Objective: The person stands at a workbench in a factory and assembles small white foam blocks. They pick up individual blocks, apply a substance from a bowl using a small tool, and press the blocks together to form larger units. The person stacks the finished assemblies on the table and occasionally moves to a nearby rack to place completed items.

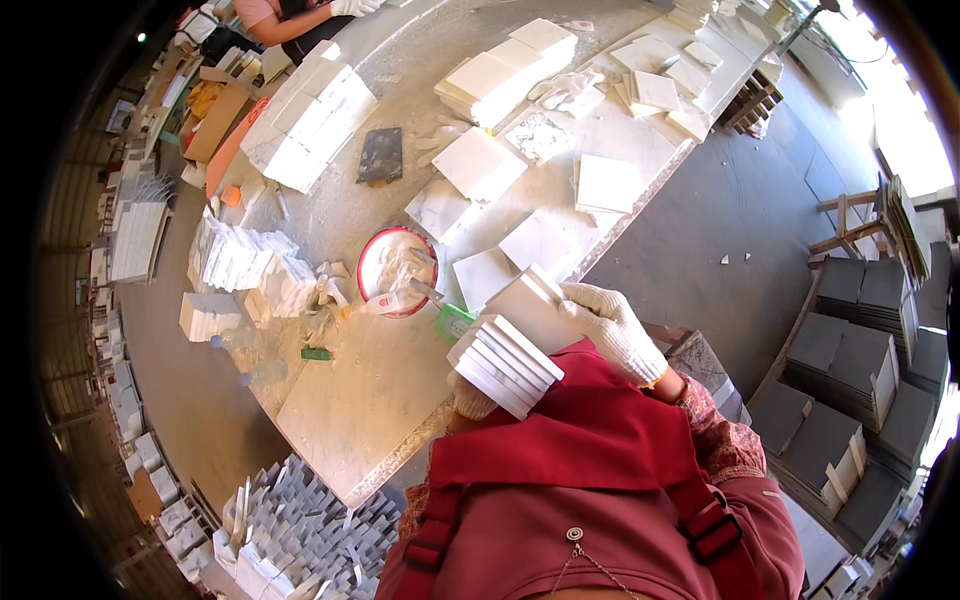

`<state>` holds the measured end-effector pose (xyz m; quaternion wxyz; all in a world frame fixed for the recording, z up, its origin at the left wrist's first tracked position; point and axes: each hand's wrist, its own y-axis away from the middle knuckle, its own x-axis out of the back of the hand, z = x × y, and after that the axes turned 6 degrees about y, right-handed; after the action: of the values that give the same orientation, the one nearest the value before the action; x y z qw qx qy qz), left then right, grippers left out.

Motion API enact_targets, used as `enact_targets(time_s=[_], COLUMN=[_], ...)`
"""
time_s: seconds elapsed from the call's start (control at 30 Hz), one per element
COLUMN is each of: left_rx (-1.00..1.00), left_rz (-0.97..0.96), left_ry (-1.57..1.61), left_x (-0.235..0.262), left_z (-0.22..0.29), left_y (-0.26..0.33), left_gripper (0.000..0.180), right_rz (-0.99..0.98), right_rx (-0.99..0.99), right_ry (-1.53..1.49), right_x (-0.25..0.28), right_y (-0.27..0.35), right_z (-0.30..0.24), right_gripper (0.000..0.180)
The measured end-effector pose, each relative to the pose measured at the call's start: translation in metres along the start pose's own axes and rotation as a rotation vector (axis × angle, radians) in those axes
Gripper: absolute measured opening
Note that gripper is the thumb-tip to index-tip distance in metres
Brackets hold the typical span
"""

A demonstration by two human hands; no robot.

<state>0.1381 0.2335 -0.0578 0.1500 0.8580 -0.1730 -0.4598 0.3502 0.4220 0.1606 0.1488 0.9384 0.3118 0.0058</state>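
My left hand [472, 398], in a pale knit glove, is wrapped round the underside of a stack of white tiles [506, 364]; its fingers are mostly hidden. My right hand [615, 328], in the same kind of glove with a yellow cuff edge, grips the right side of a white tile [530, 308] against the stack's far end. Just past the stack, a green block-like piece [455, 321] lies by a white bowl with a red rim [363, 262]. The bowl holds whitish paste [400, 268] and a scraper-like tool.
Loose square tiles [480, 165] and tile stacks [310, 115] cover parts of the dusty worktable [350, 415]. A dark square plate [380, 156] lies farther back. Grey tiles [840, 355] stand on a rack at right, more [310, 520] at lower left. Another person's gloved hand [355, 7] shows far off.
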Motion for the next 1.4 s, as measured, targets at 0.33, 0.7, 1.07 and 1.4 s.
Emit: enact_targets(time_s=[0.33, 0.7, 1.07, 1.4], left_rx=[-0.212, -0.483, -0.425, -0.646], left_rz=[-0.425, -0.618, -0.682, -0.242], left_ry=[-0.599, -0.779, -0.516, -0.71], left_x=[-0.05, -0.126, -0.138, -0.127], left_z=[-0.002, -0.037, -0.104, -0.212], left_y=[0.025, 0.054, -0.091, -0.329], left_gripper=[0.075, 0.08, 0.062, 0.088], right_rz=[0.264, -0.154, -0.322, -0.236], right_rx=[0.055, -0.098, -0.254, -0.11], right_ry=[-0.411, -0.877, -0.851, -0.324], right_x=[-0.015, 0.008, 0.172, 0.366], right_y=[-0.013, -0.071, -0.171, -0.22], right_z=[-0.007, 0.003, -0.013, -0.061], right_gripper=[0.028, 0.053, 0.065, 0.055])
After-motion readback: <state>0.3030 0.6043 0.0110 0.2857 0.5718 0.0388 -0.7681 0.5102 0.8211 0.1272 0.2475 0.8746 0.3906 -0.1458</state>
